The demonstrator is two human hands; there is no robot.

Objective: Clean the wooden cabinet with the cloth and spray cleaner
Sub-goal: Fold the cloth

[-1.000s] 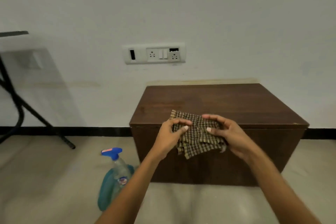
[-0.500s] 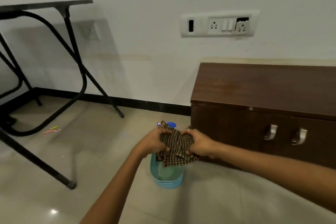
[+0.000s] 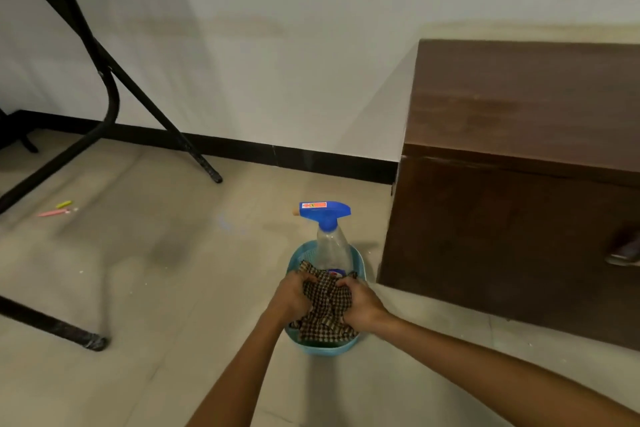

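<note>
A brown checked cloth (image 3: 325, 308) is bunched between my left hand (image 3: 290, 295) and my right hand (image 3: 360, 305), both closed on it, low over a blue plastic basket (image 3: 323, 349) on the floor. A clear spray bottle (image 3: 330, 243) with a blue trigger head stands upright in the far end of that basket, just beyond the cloth. The dark wooden cabinet (image 3: 519, 163) stands against the wall to the right of the basket, with one metal handle (image 3: 625, 251) showing at the frame's right edge.
A black metal table frame (image 3: 104, 87) spreads its legs over the floor at left, one foot (image 3: 91, 343) close by. Small pink and yellow items (image 3: 57, 210) lie on the tiles under it. A black skirting runs along the white wall.
Both hands carried the cloth from the cabinet's top edge down and to the left, and now hold it in the blue basket. My view turned left and down toward the floor.
</note>
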